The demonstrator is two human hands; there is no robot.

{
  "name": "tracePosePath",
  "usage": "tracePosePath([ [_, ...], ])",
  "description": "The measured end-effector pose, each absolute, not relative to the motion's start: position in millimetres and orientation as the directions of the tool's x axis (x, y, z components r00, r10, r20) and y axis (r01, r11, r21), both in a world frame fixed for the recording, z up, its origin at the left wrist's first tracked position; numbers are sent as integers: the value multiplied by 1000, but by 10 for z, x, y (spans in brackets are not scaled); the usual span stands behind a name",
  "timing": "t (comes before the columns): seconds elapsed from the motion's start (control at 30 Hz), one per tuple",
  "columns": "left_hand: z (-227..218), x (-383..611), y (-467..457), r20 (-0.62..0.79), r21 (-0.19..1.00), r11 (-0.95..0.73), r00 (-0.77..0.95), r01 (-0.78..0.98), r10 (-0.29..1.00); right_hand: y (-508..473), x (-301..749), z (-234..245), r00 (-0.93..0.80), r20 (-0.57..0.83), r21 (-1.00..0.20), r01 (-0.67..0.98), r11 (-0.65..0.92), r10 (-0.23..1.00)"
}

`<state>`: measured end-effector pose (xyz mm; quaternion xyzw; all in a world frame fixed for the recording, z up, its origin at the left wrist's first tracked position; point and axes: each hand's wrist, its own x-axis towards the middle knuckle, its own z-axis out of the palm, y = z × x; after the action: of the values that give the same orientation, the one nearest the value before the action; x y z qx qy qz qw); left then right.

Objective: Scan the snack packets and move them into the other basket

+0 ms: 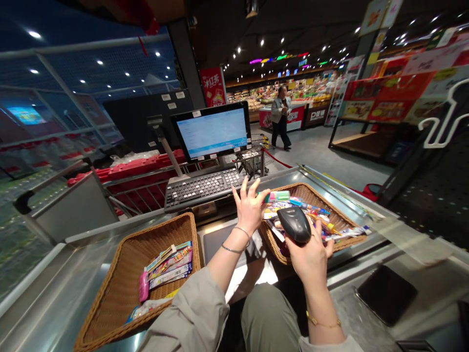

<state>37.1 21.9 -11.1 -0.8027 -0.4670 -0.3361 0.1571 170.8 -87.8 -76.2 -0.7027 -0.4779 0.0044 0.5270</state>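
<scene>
A black handheld barcode scanner [294,225] is gripped in my right hand [309,252], its head pointing toward the far left over the right wicker basket [273,244]. Between the thumb and fingers of my left hand [249,205] is a small green-and-pink package [277,196], above that basket's far left rim. Its exact kind is unclear, and the other fingers are raised. Several slim, colourful packets [311,208] fill the right basket, partly hidden by the scanner and my right hand. Further packets [172,266] and a pink item [143,286] lie in the left wicker basket [110,298].
Beyond my left hand stand a black keyboard [203,187] and a lit monitor [212,132]. A dark, flat device [386,294] lies on the right. The metal counter [88,264] runs under both baskets. A person [281,117] is in the aisle, near stacked red boxes [381,95].
</scene>
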Motion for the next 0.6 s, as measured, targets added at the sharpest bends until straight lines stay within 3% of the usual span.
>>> tracePosePath([
  [0.6,-270,881,377,555,46,-503,396,863,732,-898,1826,-787,614,461,-773,632,-49,641],
])
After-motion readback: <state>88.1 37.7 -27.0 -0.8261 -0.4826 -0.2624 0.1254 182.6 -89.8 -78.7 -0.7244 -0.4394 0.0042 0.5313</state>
